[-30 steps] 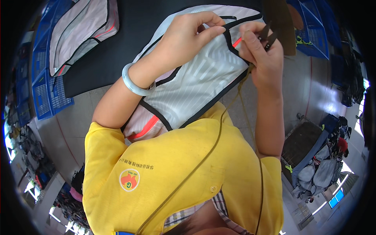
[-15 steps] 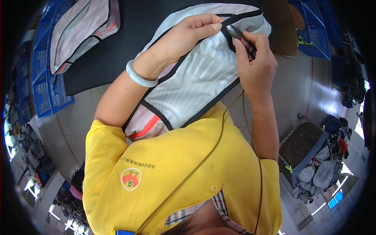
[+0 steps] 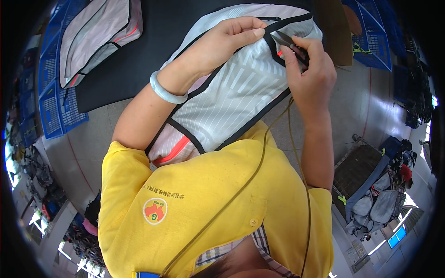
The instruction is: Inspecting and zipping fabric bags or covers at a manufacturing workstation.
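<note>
A white striped garment with black trim and an orange stripe hangs from the black table edge down to my yellow shirt. My left hand, a pale green bangle on its wrist, pinches the garment's black-trimmed upper edge. My right hand holds small metal thread snips, whose tips touch the trim right beside my left fingertips.
A black table top lies ahead. A second white garment rests in a blue crate at the left. More blue crates stand at the upper right. A cart with bundled fabric sits on the floor at the lower right.
My right hand has shifted the snips slightly, staying at the trim. My left hand has moved up a little along the garment's edge. The garment has stayed in place.
</note>
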A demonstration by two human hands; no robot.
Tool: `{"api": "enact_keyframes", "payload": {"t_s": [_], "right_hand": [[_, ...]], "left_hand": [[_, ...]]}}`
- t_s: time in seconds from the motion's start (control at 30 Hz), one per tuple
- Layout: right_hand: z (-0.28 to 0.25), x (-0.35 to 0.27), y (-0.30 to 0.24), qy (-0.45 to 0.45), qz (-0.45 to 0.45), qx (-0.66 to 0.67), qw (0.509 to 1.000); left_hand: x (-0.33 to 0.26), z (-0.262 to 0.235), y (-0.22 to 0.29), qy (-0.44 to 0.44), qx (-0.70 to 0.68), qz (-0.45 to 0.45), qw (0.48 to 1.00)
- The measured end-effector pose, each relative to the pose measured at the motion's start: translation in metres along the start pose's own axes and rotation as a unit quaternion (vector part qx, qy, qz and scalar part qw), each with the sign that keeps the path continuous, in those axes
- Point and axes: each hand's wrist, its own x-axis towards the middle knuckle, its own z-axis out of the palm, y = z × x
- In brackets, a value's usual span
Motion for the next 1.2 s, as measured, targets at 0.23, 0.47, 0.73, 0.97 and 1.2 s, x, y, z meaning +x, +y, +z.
{"api": "enact_keyframes", "payload": {"t_s": [0.23, 0.47, 0.73, 0.97, 1.2], "right_hand": [[-0.014, 0.01, 0.001, -0.052, -0.027, -0.038, 0.998], [-0.02, 0.013, 0.006, -0.055, 0.254, 0.471, 0.843], [0.003, -0.013, -0.013, -0.043, 0.168, 0.161, 0.971], [0.001, -0.018, -0.007, 0.048, 0.146, 0.175, 0.972], [-0.04, -0.067, 0.031, 0.174, 0.283, 0.317, 0.888]], "left_hand": [[0.0, -0.001, -0.002, -0.01, 0.02, 0.01, 1.0], [0.002, 0.0, -0.004, -0.025, -0.003, -0.008, 1.0], [-0.001, 0.001, 0.0, 0.007, -0.029, -0.021, 0.999], [-0.009, -0.006, 0.012, 0.001, 0.077, -0.004, 0.997], [-0.108, -0.02, 0.06, -0.075, 0.453, -0.141, 0.877]]}}
